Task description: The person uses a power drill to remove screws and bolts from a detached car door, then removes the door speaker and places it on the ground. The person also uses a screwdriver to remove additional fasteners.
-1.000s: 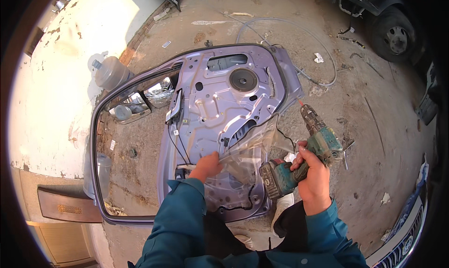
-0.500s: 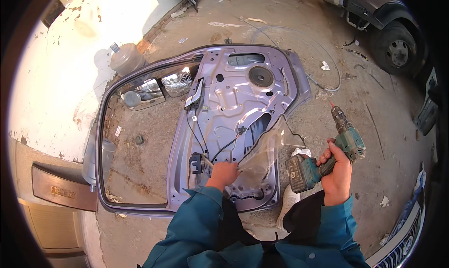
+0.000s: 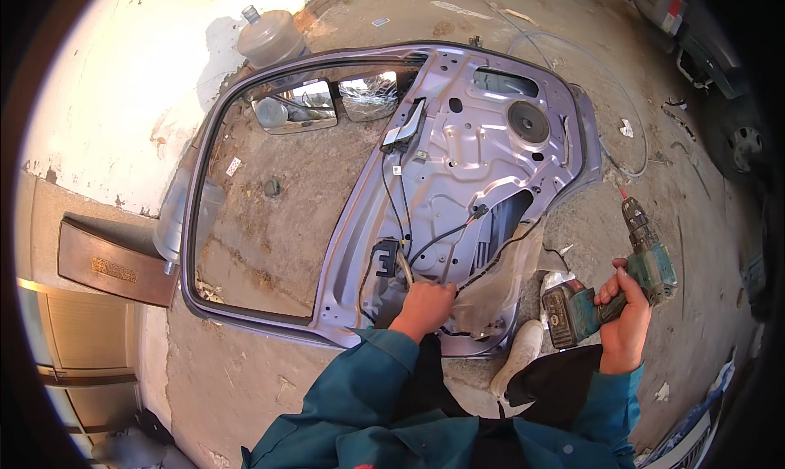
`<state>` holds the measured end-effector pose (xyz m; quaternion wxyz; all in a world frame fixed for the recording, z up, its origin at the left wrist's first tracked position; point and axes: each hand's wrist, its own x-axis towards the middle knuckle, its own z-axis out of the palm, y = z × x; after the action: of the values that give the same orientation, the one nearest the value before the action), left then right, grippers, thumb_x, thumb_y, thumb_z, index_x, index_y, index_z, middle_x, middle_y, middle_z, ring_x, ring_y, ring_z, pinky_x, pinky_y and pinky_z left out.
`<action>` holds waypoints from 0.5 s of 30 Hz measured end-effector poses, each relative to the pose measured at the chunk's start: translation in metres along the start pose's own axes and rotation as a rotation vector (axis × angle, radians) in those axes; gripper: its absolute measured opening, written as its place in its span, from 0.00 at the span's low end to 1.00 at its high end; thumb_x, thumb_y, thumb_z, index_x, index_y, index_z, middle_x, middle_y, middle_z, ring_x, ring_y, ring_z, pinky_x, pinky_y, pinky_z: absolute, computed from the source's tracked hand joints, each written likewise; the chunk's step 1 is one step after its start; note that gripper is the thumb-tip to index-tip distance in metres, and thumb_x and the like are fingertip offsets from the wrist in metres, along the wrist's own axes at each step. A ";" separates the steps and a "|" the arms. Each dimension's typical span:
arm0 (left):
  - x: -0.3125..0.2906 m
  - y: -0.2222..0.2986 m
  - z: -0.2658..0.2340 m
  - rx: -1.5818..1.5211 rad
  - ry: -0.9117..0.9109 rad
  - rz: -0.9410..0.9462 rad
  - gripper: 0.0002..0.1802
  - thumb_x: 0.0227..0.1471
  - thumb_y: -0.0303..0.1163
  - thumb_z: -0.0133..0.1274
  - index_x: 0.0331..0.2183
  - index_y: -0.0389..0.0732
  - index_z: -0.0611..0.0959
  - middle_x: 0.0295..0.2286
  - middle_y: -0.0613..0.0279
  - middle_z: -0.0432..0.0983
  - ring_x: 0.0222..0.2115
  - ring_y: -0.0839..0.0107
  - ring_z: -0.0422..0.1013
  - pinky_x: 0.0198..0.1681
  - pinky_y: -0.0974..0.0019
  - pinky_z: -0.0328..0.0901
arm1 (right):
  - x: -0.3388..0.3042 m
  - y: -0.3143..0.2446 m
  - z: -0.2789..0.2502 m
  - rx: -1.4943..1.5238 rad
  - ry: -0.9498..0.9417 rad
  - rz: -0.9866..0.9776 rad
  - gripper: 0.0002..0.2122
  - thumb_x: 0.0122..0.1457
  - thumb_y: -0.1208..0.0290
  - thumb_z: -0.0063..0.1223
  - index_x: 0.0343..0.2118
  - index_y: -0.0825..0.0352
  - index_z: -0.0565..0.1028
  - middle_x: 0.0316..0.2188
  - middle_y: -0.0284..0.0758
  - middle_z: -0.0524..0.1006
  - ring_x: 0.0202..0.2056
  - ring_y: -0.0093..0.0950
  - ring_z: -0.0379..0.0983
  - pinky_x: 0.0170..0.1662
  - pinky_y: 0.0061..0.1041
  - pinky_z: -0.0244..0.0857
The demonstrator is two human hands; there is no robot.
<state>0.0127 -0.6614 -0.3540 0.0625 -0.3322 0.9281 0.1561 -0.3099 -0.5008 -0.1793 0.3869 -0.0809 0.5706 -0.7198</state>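
A purple car door panel (image 3: 458,154) lies flat on the ground, with its inner side up. My right hand (image 3: 628,318) is closed round the grip of a teal and black cordless drill (image 3: 652,264), whose red-tipped bit points away from me. Over the door's near edge, my left hand (image 3: 425,307) is closed, and what its fingers hold is hidden. Beside it are a clear plastic sheet (image 3: 495,297), partly loose from the panel, and a black latch piece (image 3: 384,259). Black cables run from there to the door handle (image 3: 405,128). A round speaker (image 3: 528,121) sits in the panel.
Two mirrors (image 3: 298,109) lie inside the window frame. Large water bottles (image 3: 270,37) stand or lie by the wall at left, near a brown board (image 3: 114,260). A hose (image 3: 625,85) loops beyond the door. At far right is a vehicle wheel (image 3: 742,146). My shoe (image 3: 521,356) is beside the door.
The view has shifted, so the door and both hands sit farther right in the picture. The drill stays in my right hand, and my left hand stays closed near the latch piece.
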 end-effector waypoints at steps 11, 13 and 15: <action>-0.103 -0.037 -0.028 -0.232 0.579 -0.286 0.29 0.56 0.29 0.63 0.60 0.37 0.79 0.60 0.51 0.76 0.60 0.49 0.70 0.66 0.47 0.63 | -0.006 0.042 0.084 -0.575 -0.496 -0.023 0.11 0.65 0.76 0.66 0.48 0.72 0.82 0.32 0.33 0.82 0.28 0.20 0.75 0.34 0.25 0.71; -0.126 -0.073 -0.002 -0.378 0.626 -0.466 0.26 0.58 0.26 0.60 0.59 0.38 0.81 0.58 0.51 0.78 0.58 0.49 0.72 0.66 0.46 0.64 | -0.012 0.052 0.113 -0.767 -0.625 0.033 0.11 0.64 0.75 0.69 0.48 0.70 0.83 0.31 0.30 0.83 0.26 0.19 0.75 0.31 0.24 0.69; -0.132 -0.111 0.011 -0.449 0.631 -0.438 0.24 0.58 0.24 0.59 0.57 0.38 0.82 0.57 0.50 0.78 0.57 0.48 0.73 0.65 0.47 0.64 | -0.010 0.066 0.150 -0.866 -0.807 0.035 0.13 0.64 0.72 0.70 0.48 0.71 0.84 0.33 0.33 0.87 0.33 0.23 0.84 0.37 0.28 0.76</action>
<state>0.1854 -0.6604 -0.3634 -0.2660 -0.5576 0.7525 0.2280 -0.1888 -0.6111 -0.1842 0.5170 -0.4893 0.6215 -0.3272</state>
